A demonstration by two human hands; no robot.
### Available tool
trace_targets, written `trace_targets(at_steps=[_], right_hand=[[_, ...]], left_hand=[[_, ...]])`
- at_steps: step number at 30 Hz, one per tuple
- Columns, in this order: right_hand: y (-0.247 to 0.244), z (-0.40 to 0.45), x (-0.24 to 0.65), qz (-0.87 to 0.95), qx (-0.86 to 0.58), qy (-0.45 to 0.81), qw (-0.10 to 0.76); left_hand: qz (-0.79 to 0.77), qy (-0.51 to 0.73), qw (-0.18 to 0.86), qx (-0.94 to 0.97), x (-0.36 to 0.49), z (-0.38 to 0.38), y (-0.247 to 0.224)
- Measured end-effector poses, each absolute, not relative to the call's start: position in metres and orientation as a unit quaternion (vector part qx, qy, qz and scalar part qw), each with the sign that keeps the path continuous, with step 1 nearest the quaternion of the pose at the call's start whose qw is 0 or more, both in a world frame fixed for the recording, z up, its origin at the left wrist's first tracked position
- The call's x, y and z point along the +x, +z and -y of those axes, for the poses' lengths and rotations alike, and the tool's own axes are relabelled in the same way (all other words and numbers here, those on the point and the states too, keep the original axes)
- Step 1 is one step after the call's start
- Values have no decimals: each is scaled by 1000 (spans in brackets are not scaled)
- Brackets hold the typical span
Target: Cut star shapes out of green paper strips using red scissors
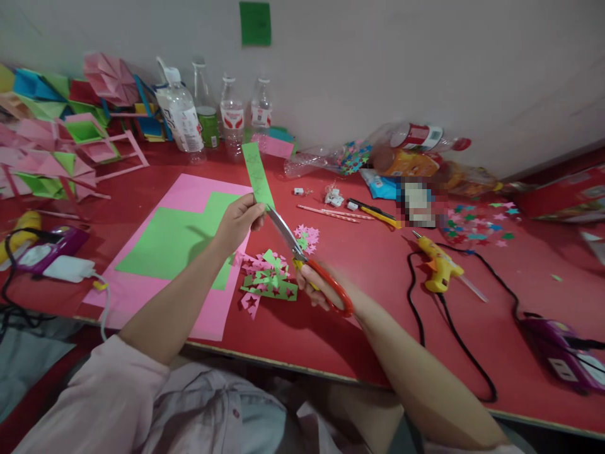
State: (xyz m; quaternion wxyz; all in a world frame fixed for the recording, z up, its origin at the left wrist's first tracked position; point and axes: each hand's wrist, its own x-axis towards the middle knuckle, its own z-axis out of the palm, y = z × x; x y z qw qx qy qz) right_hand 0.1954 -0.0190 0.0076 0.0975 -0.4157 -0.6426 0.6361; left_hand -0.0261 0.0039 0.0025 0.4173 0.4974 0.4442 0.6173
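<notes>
My left hand (242, 221) pinches the lower end of a green paper strip (256, 171), which has faint drawn marks on it. In my right hand (314, 285) is a pair of scissors (284, 232) with red and yellow handles; its blade tips meet the strip's lower edge beside my left fingers. Under my hands lie green and pink paper scraps (271, 284) with star-shaped holes, near a small pile of pink and green paper stars (307, 238). To the left, green paper sheets (161, 243) rest on a larger pink sheet (203, 325).
A yellow glue gun (437, 265) with a black cord lies at the right, near a purple power strip (562, 353). Several bottles (232, 116) stand along the wall. Folded paper crafts (61, 145) fill the left back. Striped straws (328, 213) and a cutter (378, 213) lie mid-table.
</notes>
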Motion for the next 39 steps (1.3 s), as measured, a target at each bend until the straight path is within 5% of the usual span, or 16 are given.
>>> trace_targets(at_steps=[13,27,39], right_hand=[[8,20,195,652,-428,616,114],[6,24,187,649,-440,607,130],[5,23,188,642,-460,603,112]], left_hand=[[-475,607,362,524,-25,0,7],[-458,612,456,457,-22,-1,6],[-469,622,411,473,-21,0,6]])
